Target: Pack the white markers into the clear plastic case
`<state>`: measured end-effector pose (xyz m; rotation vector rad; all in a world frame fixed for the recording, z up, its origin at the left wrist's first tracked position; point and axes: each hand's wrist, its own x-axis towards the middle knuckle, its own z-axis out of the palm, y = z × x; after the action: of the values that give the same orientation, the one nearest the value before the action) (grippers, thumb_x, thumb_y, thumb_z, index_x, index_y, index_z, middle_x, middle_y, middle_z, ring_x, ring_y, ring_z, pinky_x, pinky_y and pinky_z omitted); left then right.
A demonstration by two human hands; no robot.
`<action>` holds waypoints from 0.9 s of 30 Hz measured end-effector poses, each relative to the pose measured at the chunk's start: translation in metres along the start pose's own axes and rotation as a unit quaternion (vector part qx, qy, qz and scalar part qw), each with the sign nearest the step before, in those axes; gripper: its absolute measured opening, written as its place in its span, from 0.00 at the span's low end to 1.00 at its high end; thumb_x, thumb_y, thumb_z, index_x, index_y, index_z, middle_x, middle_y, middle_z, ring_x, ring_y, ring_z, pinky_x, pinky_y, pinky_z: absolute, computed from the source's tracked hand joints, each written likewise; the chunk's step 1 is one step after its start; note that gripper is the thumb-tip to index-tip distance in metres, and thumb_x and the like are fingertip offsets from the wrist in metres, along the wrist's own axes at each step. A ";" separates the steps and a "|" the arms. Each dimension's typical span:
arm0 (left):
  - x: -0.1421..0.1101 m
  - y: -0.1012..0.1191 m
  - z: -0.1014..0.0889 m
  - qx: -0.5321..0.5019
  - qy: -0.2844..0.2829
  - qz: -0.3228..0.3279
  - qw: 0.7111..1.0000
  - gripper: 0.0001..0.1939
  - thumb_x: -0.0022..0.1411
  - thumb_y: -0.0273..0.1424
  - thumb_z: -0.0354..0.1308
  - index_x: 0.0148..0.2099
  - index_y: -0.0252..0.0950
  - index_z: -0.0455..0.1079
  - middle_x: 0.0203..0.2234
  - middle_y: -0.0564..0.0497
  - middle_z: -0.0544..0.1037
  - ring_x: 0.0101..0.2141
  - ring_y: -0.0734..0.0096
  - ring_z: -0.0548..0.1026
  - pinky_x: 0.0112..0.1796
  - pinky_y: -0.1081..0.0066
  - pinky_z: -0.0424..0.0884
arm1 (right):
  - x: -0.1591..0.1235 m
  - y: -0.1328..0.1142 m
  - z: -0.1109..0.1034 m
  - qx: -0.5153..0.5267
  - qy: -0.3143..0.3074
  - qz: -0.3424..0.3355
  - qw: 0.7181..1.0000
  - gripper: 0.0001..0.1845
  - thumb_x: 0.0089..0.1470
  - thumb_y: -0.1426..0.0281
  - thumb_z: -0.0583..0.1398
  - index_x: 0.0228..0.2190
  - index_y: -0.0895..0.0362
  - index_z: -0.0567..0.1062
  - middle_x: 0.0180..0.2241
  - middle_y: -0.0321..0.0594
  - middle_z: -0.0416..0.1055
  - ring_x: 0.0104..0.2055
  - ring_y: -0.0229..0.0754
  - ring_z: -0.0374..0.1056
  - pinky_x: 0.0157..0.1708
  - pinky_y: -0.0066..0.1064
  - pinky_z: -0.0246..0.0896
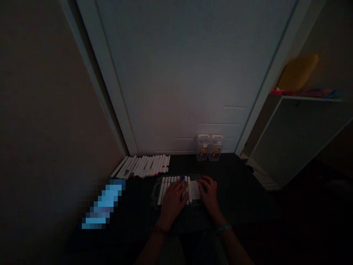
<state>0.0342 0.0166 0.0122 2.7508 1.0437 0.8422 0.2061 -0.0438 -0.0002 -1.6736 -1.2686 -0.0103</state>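
Observation:
A clear plastic case (155, 200) lies open on the dark table, with a row of white markers (163, 187) side by side in it. My left hand (173, 197) rests over the markers, its fingers spread across them and hiding several. My right hand (210, 193) is at the case's right side, fingers curved and apart, with fingertips by a white patch (195, 191) inside the case. Nothing shows held in either hand, though the light is dim. Green and blue bands show on some of the markers.
A row of white markers (146, 166) lies at the table's back left. Two clear plastic containers with labels (203, 152) stand against the white door (176, 73). A bright pixelated rectangle (106, 202) is at the left edge. A cabinet (298, 132) stands to the right.

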 end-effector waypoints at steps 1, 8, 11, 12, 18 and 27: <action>0.000 -0.001 0.000 -0.001 0.001 0.002 1.000 0.19 0.62 0.33 0.51 0.55 0.44 0.66 0.55 0.52 0.68 0.57 0.59 0.61 0.55 0.54 0.60 | 0.000 0.002 0.000 0.003 0.015 0.013 1.000 0.11 0.56 0.67 0.54 0.38 0.50 0.76 0.47 0.42 0.65 0.51 0.47 0.58 0.50 0.42 0.53; -0.003 -0.006 -0.003 0.003 -0.011 -0.001 1.000 0.18 0.62 0.34 0.51 0.55 0.45 0.66 0.55 0.54 0.68 0.57 0.59 0.62 0.55 0.54 0.60 | 0.000 0.007 0.002 0.011 0.008 0.016 1.000 0.13 0.55 0.69 0.53 0.41 0.51 0.74 0.48 0.43 0.66 0.51 0.46 0.59 0.50 0.40 0.54; -0.005 -0.005 -0.004 0.007 -0.013 -0.006 1.000 0.19 0.62 0.34 0.51 0.55 0.45 0.66 0.55 0.53 0.68 0.57 0.58 0.62 0.55 0.53 0.59 | 0.001 0.006 0.004 -0.002 -0.027 0.004 1.000 0.15 0.55 0.70 0.54 0.44 0.52 0.72 0.48 0.43 0.67 0.50 0.45 0.62 0.49 0.39 0.55; -0.005 -0.005 -0.004 0.008 -0.012 -0.007 1.000 0.19 0.62 0.34 0.51 0.55 0.45 0.66 0.55 0.53 0.68 0.57 0.58 0.61 0.55 0.52 0.59 | 0.001 0.006 0.004 -0.007 -0.038 -0.001 0.999 0.16 0.55 0.70 0.54 0.45 0.53 0.72 0.47 0.42 0.68 0.49 0.45 0.62 0.49 0.39 0.55; -0.007 -0.005 -0.006 0.005 -0.016 -0.006 1.000 0.19 0.62 0.34 0.51 0.55 0.44 0.66 0.54 0.52 0.69 0.56 0.57 0.62 0.55 0.51 0.59 | 0.002 0.002 0.003 -0.016 -0.055 0.003 0.998 0.16 0.54 0.71 0.53 0.45 0.53 0.71 0.45 0.41 0.70 0.48 0.45 0.64 0.48 0.38 0.57; -0.011 -0.008 -0.006 -0.009 -0.013 0.000 1.000 0.18 0.62 0.33 0.51 0.54 0.44 0.67 0.54 0.51 0.69 0.57 0.58 0.62 0.55 0.51 0.58 | 0.003 0.001 0.002 -0.010 -0.058 0.005 0.998 0.15 0.54 0.71 0.54 0.44 0.53 0.72 0.44 0.41 0.70 0.47 0.45 0.65 0.48 0.37 0.57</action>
<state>0.0198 0.0155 0.0099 2.7390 1.0260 0.8106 0.2070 -0.0402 -0.0003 -1.7175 -1.3510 0.0814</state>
